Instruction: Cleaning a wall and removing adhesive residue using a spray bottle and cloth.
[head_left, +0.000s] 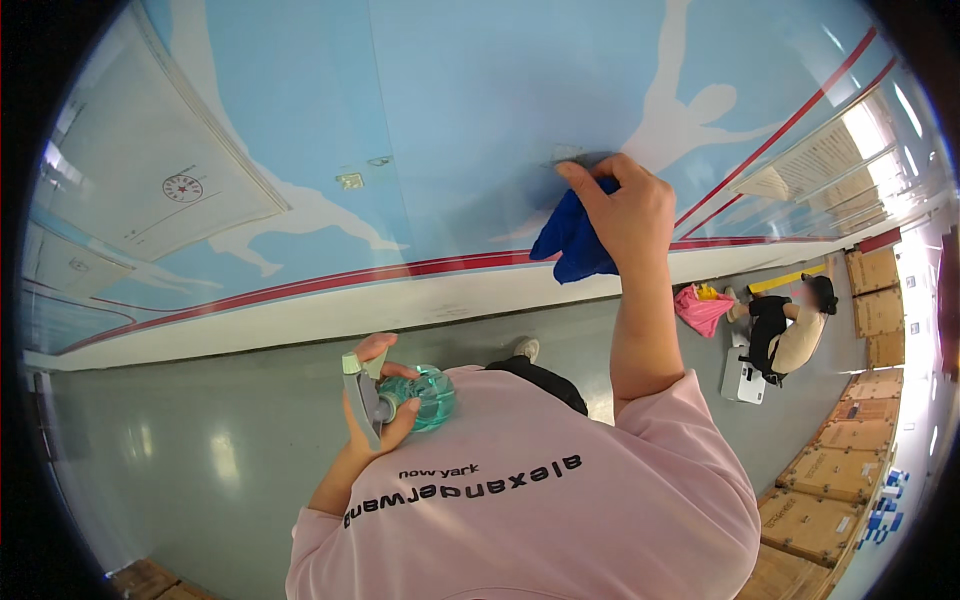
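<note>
My right hand [636,208] is raised at the light blue wall panel [470,100], its fingers closed on a bunched blue cloth [578,240]. The thumb and fingertips are right by a small patch of clear residue [567,152]; whether they touch it I cannot tell. Low in front of my chest, my left hand [402,425] is wrapped around the neck of a clear green spray bottle [433,398] with a grey and pale green trigger head. Two more small marks, a yellowish square [350,181] and a thin scrap [379,161], stick to the panel left of the cloth.
Framed sheets [165,180] hang on the wall at the left, and a notice [820,165] at the right. Beyond my right arm, another person [795,335] sits low near a pink bag [702,310]. Wooden crates [825,490] line the right side.
</note>
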